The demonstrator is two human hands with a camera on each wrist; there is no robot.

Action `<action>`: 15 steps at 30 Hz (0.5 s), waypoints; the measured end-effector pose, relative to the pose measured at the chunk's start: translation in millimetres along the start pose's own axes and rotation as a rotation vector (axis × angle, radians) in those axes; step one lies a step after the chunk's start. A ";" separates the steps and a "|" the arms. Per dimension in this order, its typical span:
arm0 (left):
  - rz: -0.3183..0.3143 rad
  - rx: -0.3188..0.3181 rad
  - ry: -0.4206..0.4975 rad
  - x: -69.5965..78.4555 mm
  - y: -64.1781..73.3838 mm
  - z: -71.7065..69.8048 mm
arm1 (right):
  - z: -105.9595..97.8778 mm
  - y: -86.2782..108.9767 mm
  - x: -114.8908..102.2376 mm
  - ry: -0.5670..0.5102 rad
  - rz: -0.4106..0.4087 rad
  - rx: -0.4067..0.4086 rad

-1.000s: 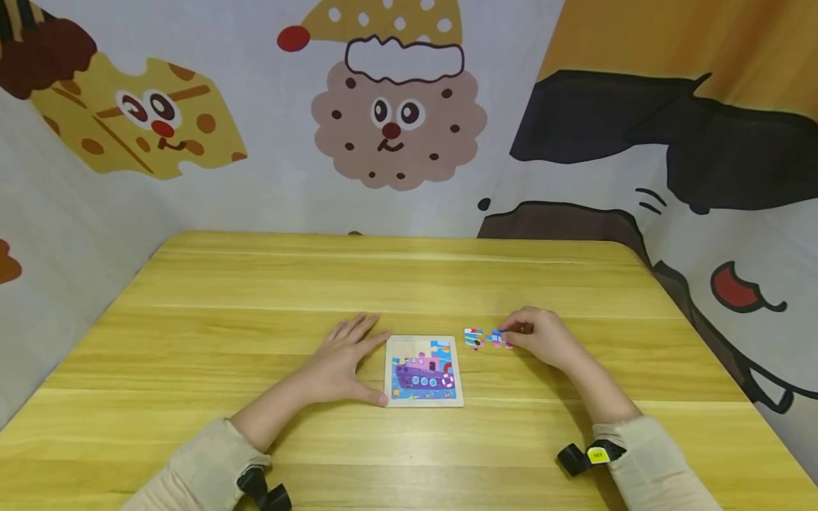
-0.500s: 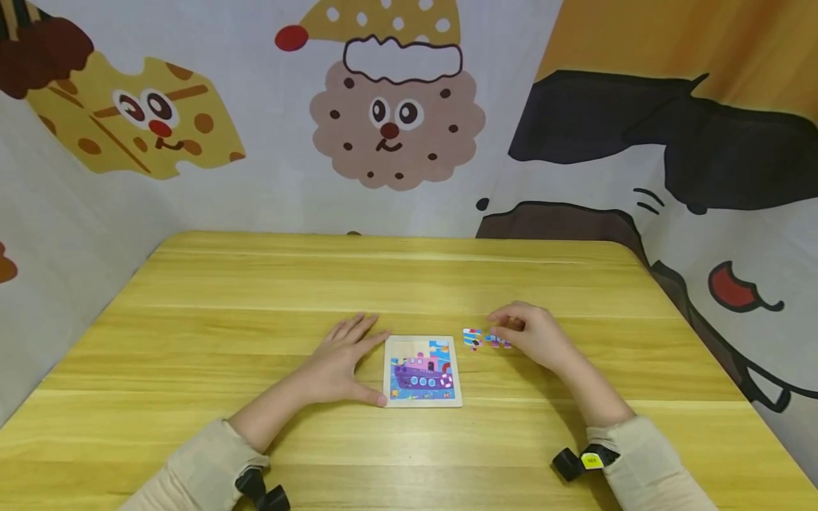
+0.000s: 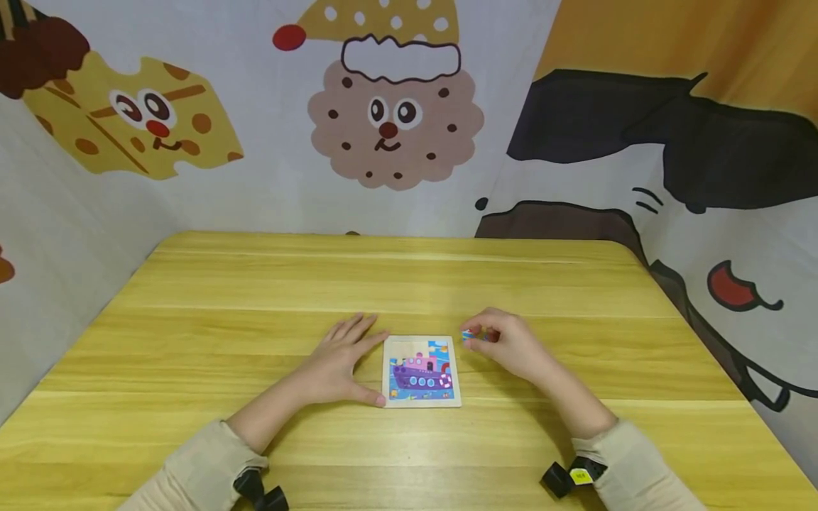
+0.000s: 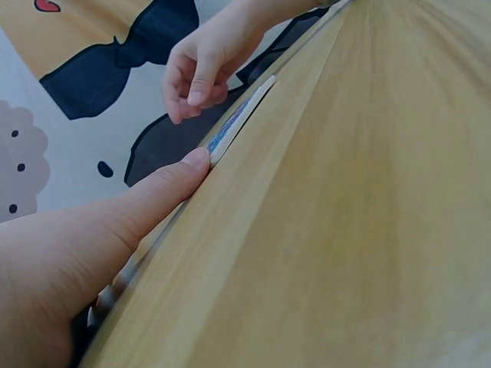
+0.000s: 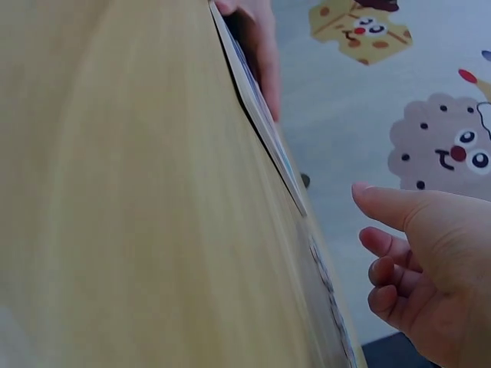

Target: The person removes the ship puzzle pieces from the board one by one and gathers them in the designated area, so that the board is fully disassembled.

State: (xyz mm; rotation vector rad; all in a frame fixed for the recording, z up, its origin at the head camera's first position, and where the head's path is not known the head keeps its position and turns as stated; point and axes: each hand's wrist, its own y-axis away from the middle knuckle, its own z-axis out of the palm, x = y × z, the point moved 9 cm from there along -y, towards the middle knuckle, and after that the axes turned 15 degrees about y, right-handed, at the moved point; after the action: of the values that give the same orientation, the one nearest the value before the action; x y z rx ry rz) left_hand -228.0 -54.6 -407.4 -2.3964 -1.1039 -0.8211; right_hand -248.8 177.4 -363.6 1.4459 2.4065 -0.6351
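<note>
Purple ship puzzle (image 3: 422, 378) lies against splayed left hand (image 3: 339, 365), near loosely parted right hand (image 3: 509, 342).

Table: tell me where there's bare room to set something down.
The table is bare between puzzle and cloth, on the near side between the sleeves, and outside both sleeves. Crowded in the middle: left hand touches the puzzle, right hand hovers by loose pieces.
</note>
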 end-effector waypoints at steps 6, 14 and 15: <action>-0.001 0.002 -0.009 -1.9 -0.7 1.0 | 10.6 0.2 -15.1 -0.020 -0.045 -0.043; 0.007 0.004 -0.019 -1.0 -0.6 0.2 | 24.4 0.4 -27.6 -0.021 -0.095 -0.076; 0.007 0.003 -0.018 -0.9 -0.5 0.1 | 26.0 0.4 -28.3 -0.019 -0.097 -0.078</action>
State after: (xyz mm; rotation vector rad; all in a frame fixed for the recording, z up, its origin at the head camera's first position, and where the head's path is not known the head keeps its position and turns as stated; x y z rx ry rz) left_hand -228.9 -54.7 -408.0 -2.4087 -1.1021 -0.7961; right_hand -235.1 143.0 -374.0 1.2943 2.4701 -0.5670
